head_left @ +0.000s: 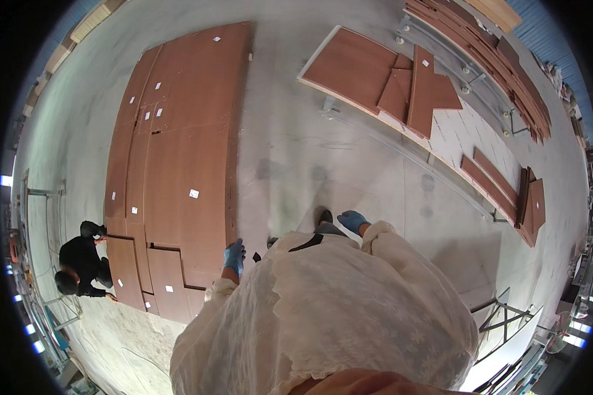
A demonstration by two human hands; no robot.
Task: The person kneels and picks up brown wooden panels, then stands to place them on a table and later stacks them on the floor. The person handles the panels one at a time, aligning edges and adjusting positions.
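Head view showed the left hand (234, 257), blue-gloved, fingers loosely together and empty, just beside the near edge of the brown panels (178, 158) on the floor (290, 151); right hand (352, 220) hung empty, fingers curled, holding nothing.

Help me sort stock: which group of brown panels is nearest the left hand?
The big cut sheet on the floor; the left hand is at its corner, other stacks lie far right.

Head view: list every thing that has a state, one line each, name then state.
left hand: blue-gloved, empty, beside the panel edge
right hand: blue-gloved, empty, hanging free
large brown panels: flat on the floor, cut into pieces, white tags on top
brown offcuts: stacked loosely on the roller table
crouching person: touching the panels' far edge
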